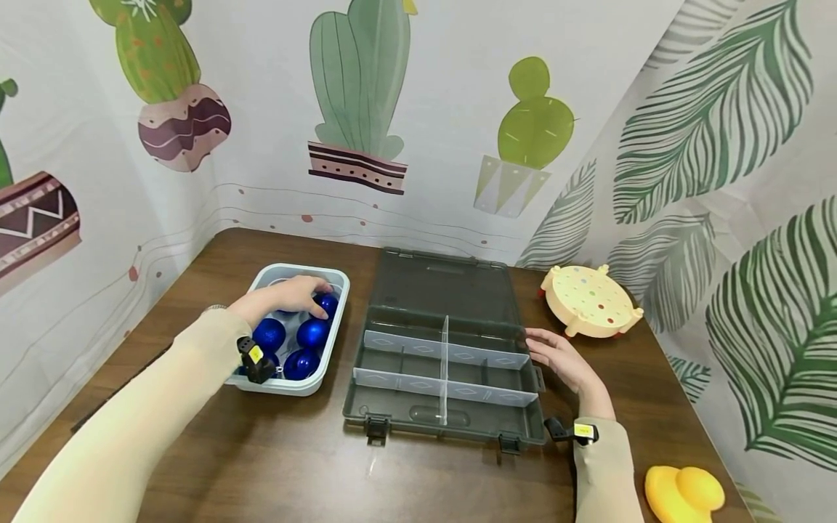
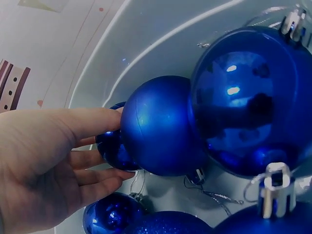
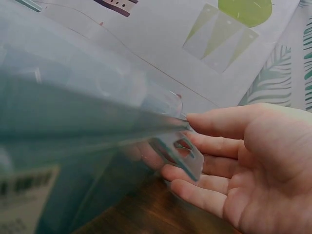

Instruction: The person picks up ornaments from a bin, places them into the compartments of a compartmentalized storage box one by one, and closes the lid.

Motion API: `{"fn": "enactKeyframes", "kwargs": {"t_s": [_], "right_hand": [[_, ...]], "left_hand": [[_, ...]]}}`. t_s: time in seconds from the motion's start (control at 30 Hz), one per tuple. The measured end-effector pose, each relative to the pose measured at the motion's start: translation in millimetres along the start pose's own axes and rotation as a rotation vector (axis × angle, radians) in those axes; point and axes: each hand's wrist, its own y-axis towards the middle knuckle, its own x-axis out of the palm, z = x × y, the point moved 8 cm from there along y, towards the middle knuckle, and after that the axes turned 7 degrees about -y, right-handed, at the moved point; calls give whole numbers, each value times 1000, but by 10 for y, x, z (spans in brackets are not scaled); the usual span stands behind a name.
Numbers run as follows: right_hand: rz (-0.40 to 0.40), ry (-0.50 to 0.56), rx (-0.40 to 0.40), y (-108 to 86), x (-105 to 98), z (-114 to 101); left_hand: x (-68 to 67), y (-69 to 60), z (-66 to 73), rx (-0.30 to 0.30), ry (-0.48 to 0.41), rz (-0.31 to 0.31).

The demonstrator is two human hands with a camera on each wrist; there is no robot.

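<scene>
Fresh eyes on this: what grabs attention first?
Likely the shiny blue ball ornaments in the pale plastic tub, left of centre, with the left hand among them. Next, the translucent dark-grey plastic divided box, open at the brown table's middle, the right hand at its right side. A bright yellow rounded object pops at lower right.

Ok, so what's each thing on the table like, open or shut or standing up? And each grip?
Divider box: open.
Its lid: laid back flat.
Its latches: undone.
Its dividers: standing up.
Pale tub: open, balls inside.
Blue balls: loose in the tub.
Left grip: at a ball; can't tell if it's holding.
Right grip: touching the box's right side.
Spotted cream disc: resting on the table.
Yellow toy: partly out of the picture.
</scene>
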Motion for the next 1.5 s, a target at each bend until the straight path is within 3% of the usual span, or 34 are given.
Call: {"fn": "enactKeyframes", "kwargs": {"t_s": [0.27,0.43,0.57,0.7,0.8,0.97,1.1,1.27,1.5], "right_hand": [[9,0,4,-7,15,21],[2,-7,3,1,37,10],[4,-2,8,5,36,0],[4,3,5,5,28,-11],[3,2,3,4,19,-13],[2,-6,10,8,5,-8],[-2,-12,12,14,5,-5],[-2,-13,6,16,9,-8],[-5,-12,5,-1,22,-33]], "left_hand": [[14,-6,7,23,25,-1],[-56,-73,-32,66,24,19],[-249,-175,7,117,16,82],[-490,-273,70,75,-33,145],[-616,-317,133,34,-86,159],[-721,-315,246,61,-157,202],[-708,-239,364,144,-242,245],[-613,-105,590,224,-286,302],[-392,102,970,264,-308,364]]}}
